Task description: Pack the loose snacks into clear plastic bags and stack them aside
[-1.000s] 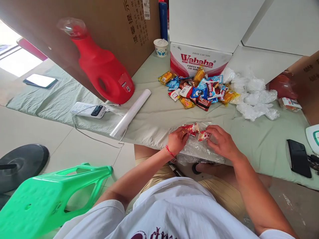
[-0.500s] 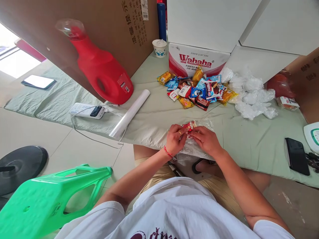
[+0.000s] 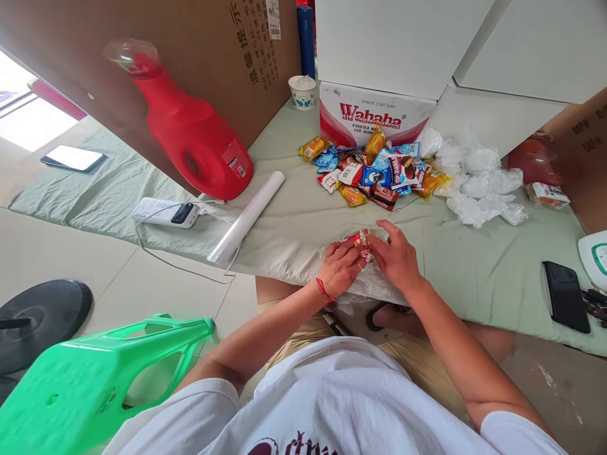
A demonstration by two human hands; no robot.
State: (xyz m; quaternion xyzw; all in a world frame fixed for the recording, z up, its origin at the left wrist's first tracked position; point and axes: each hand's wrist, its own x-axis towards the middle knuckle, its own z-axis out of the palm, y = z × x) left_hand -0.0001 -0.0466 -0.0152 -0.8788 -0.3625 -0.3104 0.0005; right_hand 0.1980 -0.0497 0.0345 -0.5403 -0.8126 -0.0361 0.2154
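Left hand (image 3: 339, 268) palm down over red packet (image 3: 361, 239), fingers bent, cannot tell whether gripping or only pressing; right hand (image 3: 397, 260) loose, thumb and forefinger parted, fingertips at packet's right end; packet lies on clear film (image 3: 377, 282) at near edge of worktop (image 3: 459, 265), between hands; film spread beneath, not visibly folded over, so wrapping looks unfinished; loose snacks (image 3: 378, 175) heaped by box (image 3: 351, 104), apparently left to do; crumpled bundles (image 3: 488, 183) right of heap, perhaps finished ones, contents too unclear to tell; roll (image 3: 246, 218) lies left of hands.
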